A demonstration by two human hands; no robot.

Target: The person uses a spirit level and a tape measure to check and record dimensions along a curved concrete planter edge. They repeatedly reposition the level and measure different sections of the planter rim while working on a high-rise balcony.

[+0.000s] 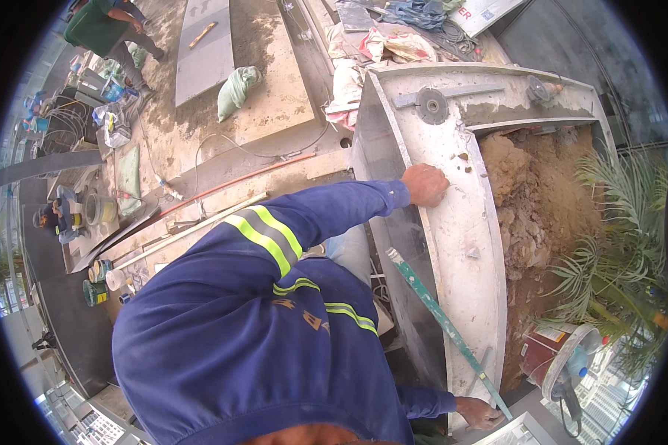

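Note:
My left hand (426, 185) is curled into a fist and rests on the inner edge of a pale, dusty ledge (467, 222). Whatever it may hold is hidden. Low on the right, my right hand (479, 413) lies on the same ledge with its fingers curled. Its fingertips meet the lower end of a long, scuffed green bar (441, 319), like a spirit level; whether they grip it is unclear. This bar slants across the ledge, and its upper end juts past the edge over a grey panel (416, 274). Small fragments lie on the ledge.
A round cutting disc (432, 106) and a grey metal strip (482, 90) lie at the ledge's far end. Beside it are a soil bed (534, 215), palm fronds (616, 237) and a dark red bucket (545, 352). Another person (100, 30) stands far left; cables cross the floor.

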